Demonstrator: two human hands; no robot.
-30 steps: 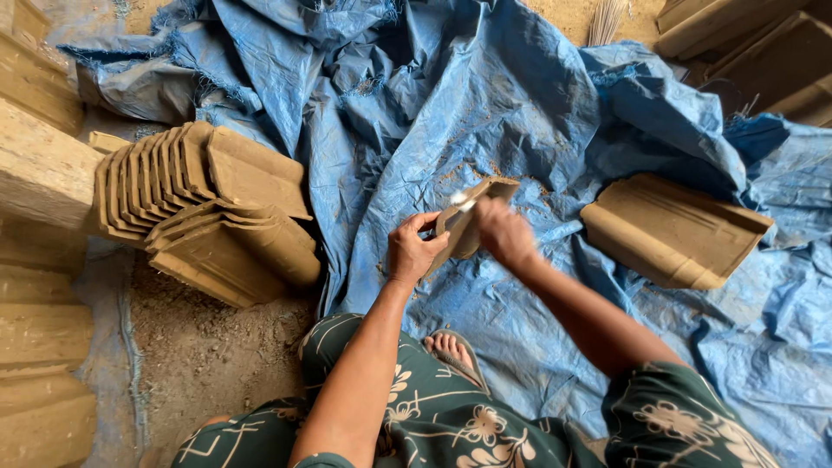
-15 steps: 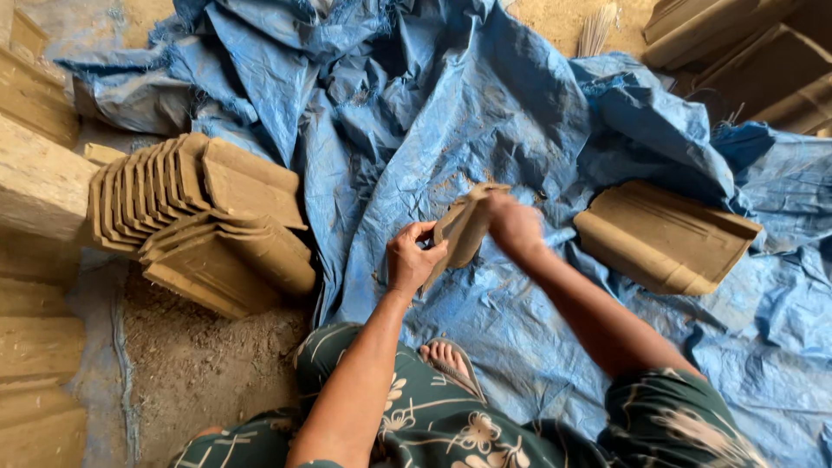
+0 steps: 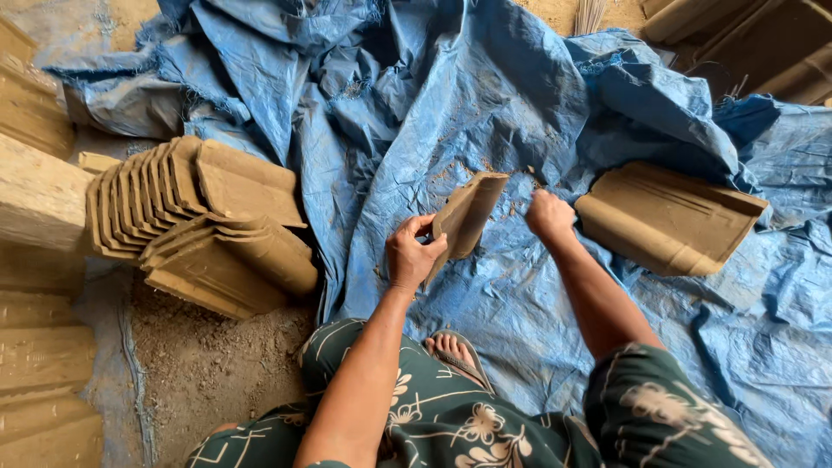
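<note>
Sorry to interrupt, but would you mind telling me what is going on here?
A person sits on a blue tarp on the ground, handling unfired clay roof tiles. The left hand holds one clay tile on edge, while the right hand is closed just beside it, apart from the tile. A stack of tiles lies to the left, and a single tile rests on the tarp to the right.

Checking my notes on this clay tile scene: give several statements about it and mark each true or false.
1. The left hand grips an unfired brown clay tile. True.
2. The right hand also grips that tile. False: it is a closed fist beside the tile, apart from it.
3. A stack of ridged clay tiles lies to the person's left. True.
4. The crumpled blue plastic tarp is green. False: blue.
5. A single clay tile lies on the tarp at right. True.
</note>
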